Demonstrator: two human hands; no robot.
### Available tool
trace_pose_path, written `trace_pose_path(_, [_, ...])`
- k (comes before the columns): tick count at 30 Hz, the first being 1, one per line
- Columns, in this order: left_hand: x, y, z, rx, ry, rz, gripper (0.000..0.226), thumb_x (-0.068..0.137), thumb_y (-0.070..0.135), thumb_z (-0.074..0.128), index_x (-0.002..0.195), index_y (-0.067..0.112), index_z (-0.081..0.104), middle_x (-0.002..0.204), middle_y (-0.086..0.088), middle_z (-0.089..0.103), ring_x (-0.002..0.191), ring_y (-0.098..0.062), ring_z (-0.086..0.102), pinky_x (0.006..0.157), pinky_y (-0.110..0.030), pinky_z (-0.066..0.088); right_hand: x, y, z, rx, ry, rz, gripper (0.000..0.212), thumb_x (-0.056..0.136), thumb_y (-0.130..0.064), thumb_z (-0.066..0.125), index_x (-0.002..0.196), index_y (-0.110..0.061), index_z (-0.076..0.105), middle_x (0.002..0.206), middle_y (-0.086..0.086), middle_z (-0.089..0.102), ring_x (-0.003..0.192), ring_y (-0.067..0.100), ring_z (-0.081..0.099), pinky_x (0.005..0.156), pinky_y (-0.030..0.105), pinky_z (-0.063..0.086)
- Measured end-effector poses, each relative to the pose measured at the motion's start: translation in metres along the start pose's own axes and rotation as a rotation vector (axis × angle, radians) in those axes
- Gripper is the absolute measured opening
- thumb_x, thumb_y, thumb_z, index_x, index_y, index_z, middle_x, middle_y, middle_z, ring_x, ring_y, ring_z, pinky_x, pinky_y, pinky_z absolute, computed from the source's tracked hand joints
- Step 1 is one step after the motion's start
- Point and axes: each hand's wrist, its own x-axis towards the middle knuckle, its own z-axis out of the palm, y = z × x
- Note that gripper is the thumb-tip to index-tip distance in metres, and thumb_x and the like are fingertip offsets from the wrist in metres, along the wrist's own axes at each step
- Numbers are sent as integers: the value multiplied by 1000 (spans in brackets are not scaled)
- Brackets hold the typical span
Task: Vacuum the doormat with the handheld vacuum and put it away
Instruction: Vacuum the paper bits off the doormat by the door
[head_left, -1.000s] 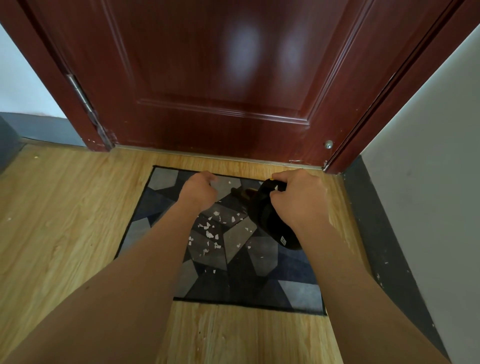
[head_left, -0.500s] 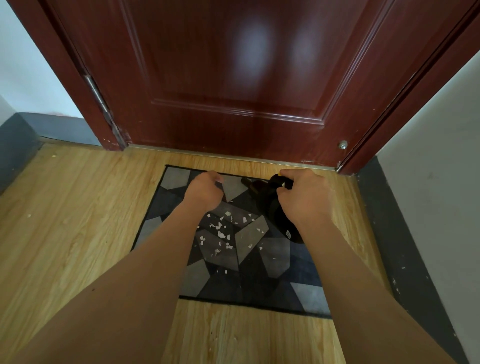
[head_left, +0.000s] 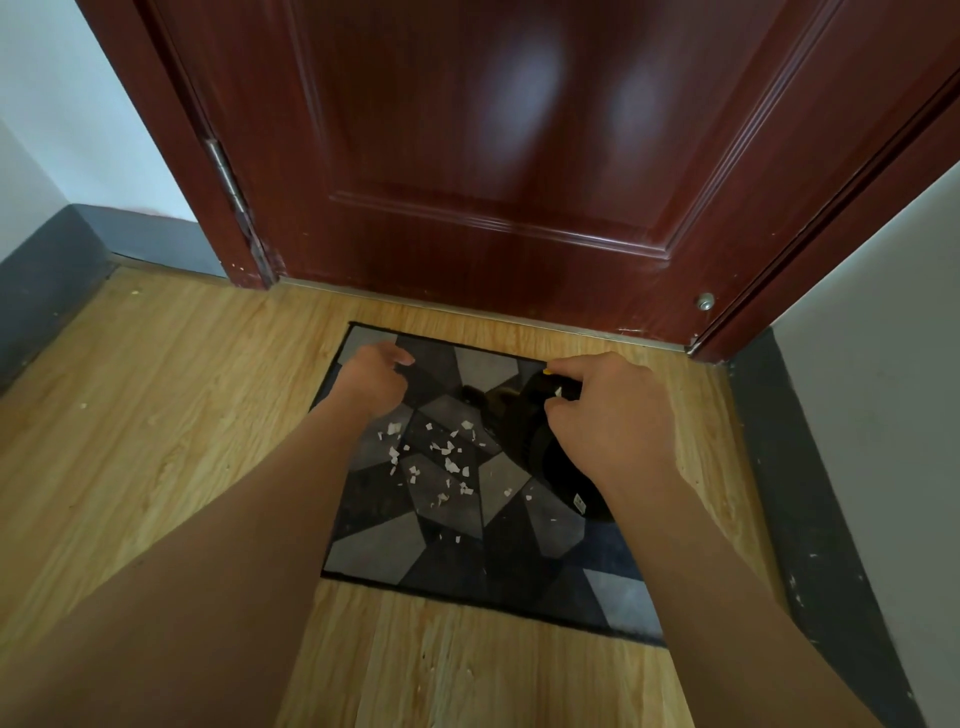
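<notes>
Left hand (head_left: 371, 382) loosely curled, empty, over mat (head_left: 374, 551) far-left corner. White scraps (head_left: 441, 462) mid-mat. Black vacuum (head_left: 550, 457) on mat's right part, under right hand (head_left: 608, 415); fingers curl round its top. Small white label (head_left: 579, 503) unreadable.

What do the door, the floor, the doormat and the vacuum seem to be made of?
The dark red panelled door looks like varnished wood: glossy, with blurred light patches. The light brown plank floor: wood or laminate, by grain and board seams. The grey and black geometric doormat: short-pile fabric, matt. The black handheld vacuum: probably hard plastic, smooth with slight sheen.
</notes>
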Motion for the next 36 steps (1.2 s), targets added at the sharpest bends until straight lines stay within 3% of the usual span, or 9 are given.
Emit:
trace_pose_path(6, [-4,2,-6,73,-16,48,48,87,-9,44,130,9,52,140,-14,48,128,-30,46,99,-33,39,0,-5,-2,11,-13,-9,39,84,-16,58,121,-27,63,119,-1,66,106,21,61,83,32,51])
trace_pose_path(9, [-7,-7,-16,146,-14,24,51,86,-9,43,133,8,50,141,-15,48,130,-32,44,104,-36,38,-4,-12,2,22,-40,-33,31,83,-14,58,111,-24,68,111,2,69,101,24,62,80,33,52])
trace_pose_path(13, [-9,-18,-26,148,41,-6,51,86,-11,40,132,7,51,139,-15,48,127,-34,46,99,-38,41,-8,-23,9,11,-74,-71,26,84,-13,58,106,-20,70,104,3,70,94,23,63,72,31,49])
trace_pose_path(17, [-10,-21,-27,158,18,4,52,86,-11,39,134,7,49,141,-15,47,129,-32,45,102,-37,40,-9,-34,18,44,-97,-107,38,83,-15,59,119,-28,64,114,0,68,103,23,62,83,34,53])
trace_pose_path(26, [-7,-25,-27,154,2,10,52,85,-9,40,131,12,52,141,-15,47,128,-31,46,103,-37,41,-9,-43,28,-1,-94,-126,30,82,-13,58,107,-23,69,102,1,70,93,22,63,73,30,51])
trace_pose_path(30, [-7,-22,-24,147,-23,10,52,86,-9,40,133,12,49,142,-15,44,130,-31,43,100,-34,40,-7,-42,28,-25,-79,-120,26,80,-11,57,101,-18,70,98,5,70,89,25,63,74,36,55])
trace_pose_path(36, [-6,-17,-20,145,-39,6,52,87,-9,39,133,12,49,138,-16,47,127,-32,46,97,-34,41,-6,-40,28,24,-104,-123,39,84,-16,59,121,-29,62,116,0,67,105,22,61,86,37,53])
